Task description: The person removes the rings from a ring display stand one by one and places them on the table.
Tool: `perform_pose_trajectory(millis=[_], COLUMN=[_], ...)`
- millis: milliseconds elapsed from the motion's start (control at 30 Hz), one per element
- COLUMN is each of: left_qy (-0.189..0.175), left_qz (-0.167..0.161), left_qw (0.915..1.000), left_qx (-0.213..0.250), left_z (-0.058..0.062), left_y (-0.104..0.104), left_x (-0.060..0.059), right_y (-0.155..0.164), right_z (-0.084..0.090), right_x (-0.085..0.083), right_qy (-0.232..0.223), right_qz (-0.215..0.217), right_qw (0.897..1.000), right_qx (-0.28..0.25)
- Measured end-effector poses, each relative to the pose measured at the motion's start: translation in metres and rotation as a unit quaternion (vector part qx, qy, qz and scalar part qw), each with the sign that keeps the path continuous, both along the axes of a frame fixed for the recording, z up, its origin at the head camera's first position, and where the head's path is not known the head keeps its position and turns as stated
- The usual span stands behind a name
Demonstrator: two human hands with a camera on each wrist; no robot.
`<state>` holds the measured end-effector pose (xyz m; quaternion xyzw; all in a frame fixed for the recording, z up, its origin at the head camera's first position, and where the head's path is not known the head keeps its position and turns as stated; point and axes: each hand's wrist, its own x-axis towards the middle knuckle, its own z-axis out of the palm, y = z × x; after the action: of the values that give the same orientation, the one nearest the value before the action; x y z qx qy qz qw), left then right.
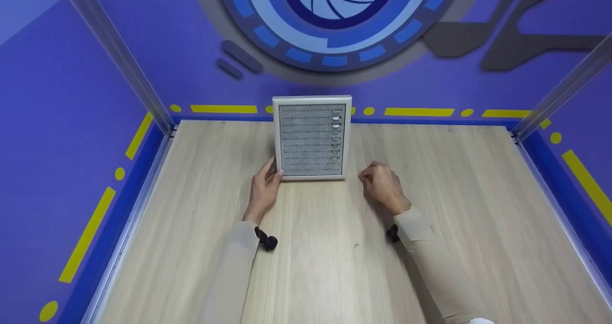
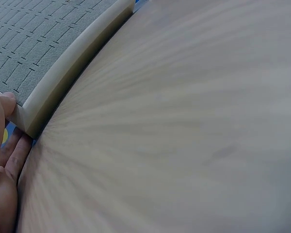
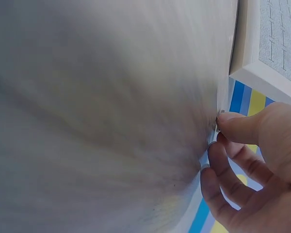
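A pale wooden tabletop [image 1: 325, 257] is filling the lower frame, with purple walls marked in yellow dashes rising behind it. Left of centre, the left hand [image 1: 264, 188] is resting its straight fingers against the lower left corner of a white-framed ring display tray [image 1: 311, 137], thumb on the frame's edge. The tray is standing in the upper centre, its grey slotted foam carrying a few rings [image 1: 336, 121] in the right column. Right of it, the right hand [image 1: 382, 184] is hovering with fingers curled, fingertips pressed together; whether they are pinching something small I cannot tell. Steadying the tray firmly while the other hand approaches squarely to a slot seems wise.
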<state>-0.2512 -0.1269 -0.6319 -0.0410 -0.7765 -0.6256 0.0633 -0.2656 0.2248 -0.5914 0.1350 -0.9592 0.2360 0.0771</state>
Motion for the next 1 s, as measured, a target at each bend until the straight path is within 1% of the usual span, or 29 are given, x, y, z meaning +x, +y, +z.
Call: perform_pose_trajectory(millis=[300, 500, 800, 1000], left_qy=[-0.007, 0.002, 0.005, -0.001], left_qz=[0.004, -0.006, -0.001, 0.004], left_qw=[1.0, 1.0, 0.9999, 0.9999], left_qx=[0.002, 0.008, -0.013, -0.011], left_z=[0.0, 0.0, 0.001, 0.0], left_y=[0.0, 0.0, 0.0, 0.001], left_x=[0.001, 0.0, -0.001, 0.0], right_y=[0.001, 0.001, -0.005, -0.011], right_z=[0.0, 0.003, 0.018, 0.029], right_x=[0.001, 0.001, -0.001, -0.003], right_qy=[-0.007, 0.001, 0.014, 0.043], right_qz=[-0.004, -0.002, 0.009, 0.024], right_qw=[1.0, 1.0, 0.998, 0.994], right_qx=[-0.008, -0.024, -0.066, -0.096])
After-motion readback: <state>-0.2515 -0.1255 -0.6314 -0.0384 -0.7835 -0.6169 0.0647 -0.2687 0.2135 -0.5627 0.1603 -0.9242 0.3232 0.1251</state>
